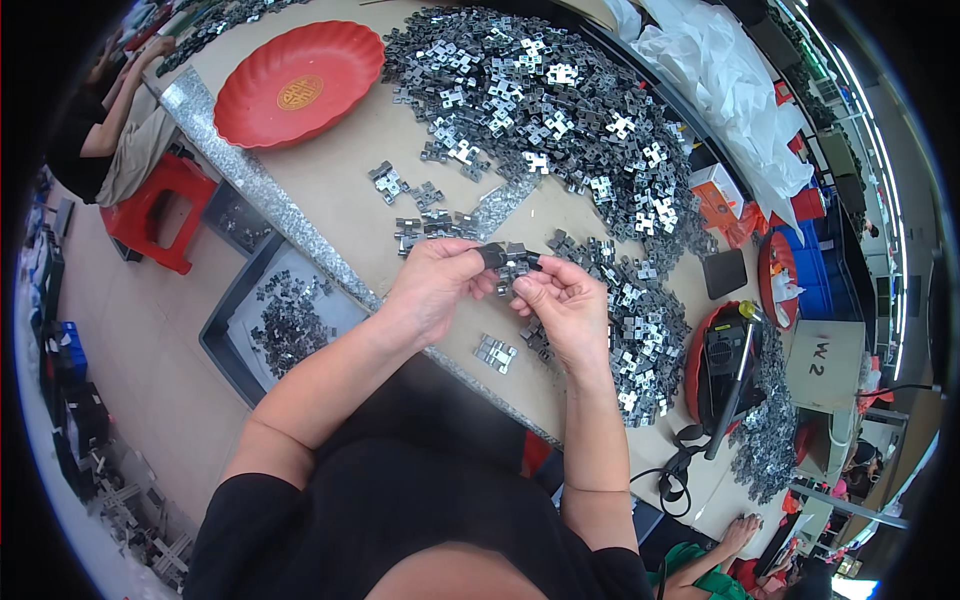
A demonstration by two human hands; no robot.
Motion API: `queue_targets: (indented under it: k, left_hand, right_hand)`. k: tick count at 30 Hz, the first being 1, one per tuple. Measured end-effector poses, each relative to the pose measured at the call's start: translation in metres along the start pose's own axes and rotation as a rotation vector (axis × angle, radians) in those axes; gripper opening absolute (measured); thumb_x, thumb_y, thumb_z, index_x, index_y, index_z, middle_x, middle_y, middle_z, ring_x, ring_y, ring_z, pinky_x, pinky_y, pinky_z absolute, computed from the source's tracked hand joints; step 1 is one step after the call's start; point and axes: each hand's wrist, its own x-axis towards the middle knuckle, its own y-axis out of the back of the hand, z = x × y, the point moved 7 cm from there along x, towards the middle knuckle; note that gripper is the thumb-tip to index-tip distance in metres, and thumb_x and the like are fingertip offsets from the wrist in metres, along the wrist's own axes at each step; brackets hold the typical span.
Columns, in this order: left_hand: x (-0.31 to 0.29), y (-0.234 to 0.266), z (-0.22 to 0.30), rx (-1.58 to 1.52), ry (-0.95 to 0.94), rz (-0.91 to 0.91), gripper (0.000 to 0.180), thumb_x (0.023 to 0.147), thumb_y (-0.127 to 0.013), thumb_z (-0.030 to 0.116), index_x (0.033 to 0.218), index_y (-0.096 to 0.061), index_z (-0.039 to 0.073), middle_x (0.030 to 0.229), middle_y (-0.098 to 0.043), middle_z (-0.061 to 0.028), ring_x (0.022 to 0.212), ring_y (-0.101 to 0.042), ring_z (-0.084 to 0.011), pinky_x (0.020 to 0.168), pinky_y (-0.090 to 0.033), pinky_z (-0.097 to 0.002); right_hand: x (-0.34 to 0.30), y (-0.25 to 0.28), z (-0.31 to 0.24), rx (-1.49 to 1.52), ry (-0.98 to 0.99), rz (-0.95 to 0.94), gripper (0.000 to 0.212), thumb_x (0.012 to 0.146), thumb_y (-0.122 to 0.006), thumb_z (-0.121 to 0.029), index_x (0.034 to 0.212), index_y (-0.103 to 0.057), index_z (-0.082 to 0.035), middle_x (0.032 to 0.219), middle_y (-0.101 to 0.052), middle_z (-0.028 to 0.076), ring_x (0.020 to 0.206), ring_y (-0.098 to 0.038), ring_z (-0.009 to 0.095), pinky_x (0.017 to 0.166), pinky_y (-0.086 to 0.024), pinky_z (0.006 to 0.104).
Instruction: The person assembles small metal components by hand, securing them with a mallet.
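Observation:
Both my hands meet over the table near its front edge, gripping small dark metal hinge-like pieces (515,254) between them. My left hand (440,280) pinches the left end of these pieces with thumb and fingers. At their right end my right hand (563,305) is closed too, its thumb bent inward. What exactly each fingertip touches is partly hidden. Just below the hands lies a small shiny group of metal pieces (495,353) on the table. Further metal pieces (430,228) lie in rows by my left fingers.
A big heap of metal pieces (540,100) covers the far table. A red scalloped plate (300,85) stands far left. At right are a black tool (728,360) with cable and a dark square pad (725,274). A grey bin (235,335) sits left below the table; co-workers sit nearby.

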Motion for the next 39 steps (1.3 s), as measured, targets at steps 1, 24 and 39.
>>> queue_targets:
  k: [1,24,39]
  left_hand:
    - [0.0,0.0,0.001,0.024,-0.008,-0.01,0.012,0.079,-0.051,0.001,0.081,-0.062,-0.002,0.07,-0.06,-0.007,0.063,-0.054,-0.0117,0.06,-0.042,-0.0241]
    - [-0.013,-0.007,0.001,0.311,-0.218,-0.156,0.024,0.073,-0.05,-0.01,0.094,-0.059,-0.004,0.088,-0.062,-0.0053,0.078,-0.056,-0.0073,0.072,-0.045,-0.0213]
    - [-0.009,-0.022,0.006,1.208,-0.29,-0.265,0.022,0.067,-0.048,-0.003,0.087,-0.058,-0.001,0.082,-0.056,-0.0181,0.07,-0.056,-0.0308,0.066,-0.046,-0.0359]
  right_hand:
    - [0.0,0.0,0.0,0.003,0.001,0.009,0.031,0.077,-0.063,0.001,0.104,-0.05,0.009,0.082,-0.062,0.013,0.063,-0.061,0.014,0.055,-0.049,0.0213]
    - [-0.002,-0.009,-0.002,0.074,-0.136,-0.13,0.011,0.078,-0.062,-0.003,0.087,-0.059,0.002,0.066,-0.06,0.003,0.05,-0.055,0.007,0.042,-0.041,0.0165]
    - [-0.001,0.006,-0.002,-0.488,-0.133,-0.066,0.011,0.077,-0.064,-0.008,0.079,-0.061,0.003,0.057,-0.054,0.001,0.048,-0.046,0.003,0.043,-0.036,0.0197]
